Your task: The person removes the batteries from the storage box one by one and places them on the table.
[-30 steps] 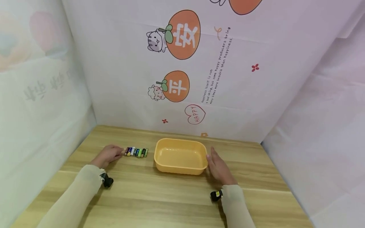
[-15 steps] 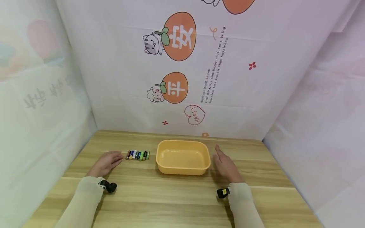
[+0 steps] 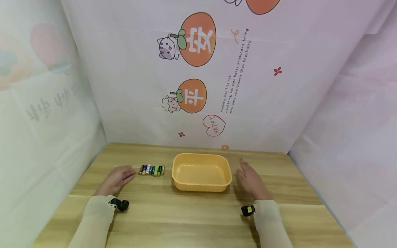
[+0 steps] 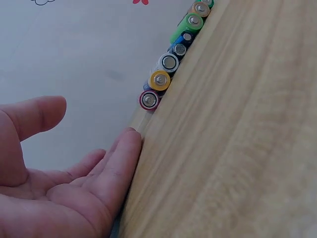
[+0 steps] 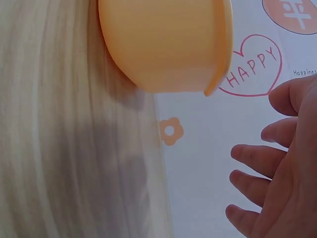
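Several batteries (image 3: 152, 170) in mixed colours lie side by side in a row on the wooden table. In the left wrist view their ends face the camera, the nearest a battery with a dark red rim (image 4: 149, 100). My left hand (image 3: 118, 179) rests on the table just left of the row, fingers extended, apart from the batteries and holding nothing. A yellow plastic basin (image 3: 201, 187) stands right of the batteries, with nothing seen in it. Beside its right end is my right hand (image 3: 252, 181), fingers loosely extended, a small gap from the basin wall (image 5: 168, 44).
A white printed sheet (image 3: 139, 103) hangs behind the table's back edge, and further white sheets (image 3: 356, 137) stand at both sides. Bare wood of the table (image 3: 183, 220) shows in front of the basin. Each wrist wears a small black camera (image 3: 124, 205).
My right hand has come away from the basin's right end and moved to the right. The left hand has drawn back slightly from the battery row. The head view has shifted a little.
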Demonstrator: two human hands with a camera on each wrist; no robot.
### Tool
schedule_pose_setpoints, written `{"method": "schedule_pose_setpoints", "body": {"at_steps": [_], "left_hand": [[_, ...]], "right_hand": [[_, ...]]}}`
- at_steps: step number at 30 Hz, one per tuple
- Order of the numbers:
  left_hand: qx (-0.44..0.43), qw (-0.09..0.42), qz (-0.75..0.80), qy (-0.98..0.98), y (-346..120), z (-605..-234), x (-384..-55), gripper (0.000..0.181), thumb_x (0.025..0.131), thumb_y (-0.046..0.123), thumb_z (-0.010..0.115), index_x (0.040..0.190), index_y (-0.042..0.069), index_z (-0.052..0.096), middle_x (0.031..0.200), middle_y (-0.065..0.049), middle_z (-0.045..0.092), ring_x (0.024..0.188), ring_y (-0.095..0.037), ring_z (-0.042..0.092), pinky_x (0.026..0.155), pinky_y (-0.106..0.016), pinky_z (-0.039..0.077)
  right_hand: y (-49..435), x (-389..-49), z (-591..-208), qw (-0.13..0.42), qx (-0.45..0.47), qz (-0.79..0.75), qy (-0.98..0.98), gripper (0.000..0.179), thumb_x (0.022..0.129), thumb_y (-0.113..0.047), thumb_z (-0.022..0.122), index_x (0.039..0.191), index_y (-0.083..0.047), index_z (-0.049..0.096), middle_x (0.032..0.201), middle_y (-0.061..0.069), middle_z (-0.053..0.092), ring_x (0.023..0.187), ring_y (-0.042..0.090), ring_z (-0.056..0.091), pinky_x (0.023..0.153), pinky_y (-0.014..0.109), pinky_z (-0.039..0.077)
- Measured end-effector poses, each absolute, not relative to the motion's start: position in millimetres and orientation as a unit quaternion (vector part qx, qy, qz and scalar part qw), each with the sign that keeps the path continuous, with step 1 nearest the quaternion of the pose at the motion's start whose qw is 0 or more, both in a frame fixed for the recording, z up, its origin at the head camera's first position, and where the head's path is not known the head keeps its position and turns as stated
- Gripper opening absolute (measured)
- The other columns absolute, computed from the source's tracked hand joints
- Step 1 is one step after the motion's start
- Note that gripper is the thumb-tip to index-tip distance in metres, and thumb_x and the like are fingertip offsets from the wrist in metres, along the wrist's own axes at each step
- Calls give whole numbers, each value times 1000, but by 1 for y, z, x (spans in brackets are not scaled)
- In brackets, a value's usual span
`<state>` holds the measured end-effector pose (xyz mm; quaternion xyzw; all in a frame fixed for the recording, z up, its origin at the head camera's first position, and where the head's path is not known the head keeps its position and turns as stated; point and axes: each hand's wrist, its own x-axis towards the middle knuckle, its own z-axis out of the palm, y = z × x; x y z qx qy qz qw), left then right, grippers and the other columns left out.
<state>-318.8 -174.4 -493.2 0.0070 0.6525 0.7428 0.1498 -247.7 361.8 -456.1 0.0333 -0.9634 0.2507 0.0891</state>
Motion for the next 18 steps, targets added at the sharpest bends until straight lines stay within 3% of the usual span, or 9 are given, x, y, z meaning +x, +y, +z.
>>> {"method": "schedule_pose_setpoints", "body": {"at_steps": [4,7,18], "left_hand": [[34,161,706,689,-179,-479,-320,61,108,21,37,148,-15,7,148,-35,22,137,-42,28,110,-44,34],[38,154,674,721,-186,-469,-319,65,107,25,39,148,-14,7,148,-36,24,136,-45,30,109,-46,35],[40,54,493,867,-196,-441,-304,73,102,44,46,150,-6,23,143,-33,37,127,-47,42,100,-56,42]], "right_hand": [[362,-248,-448,97,33,236,-966,71,103,-54,21,155,-4,18,155,21,25,142,40,20,113,58,18],[362,-248,-443,94,37,226,-969,73,103,-55,24,154,-3,21,155,20,26,143,39,19,113,58,18],[362,-241,-438,109,60,170,-978,74,103,-55,26,152,0,25,157,22,17,143,43,12,114,59,14]]}}
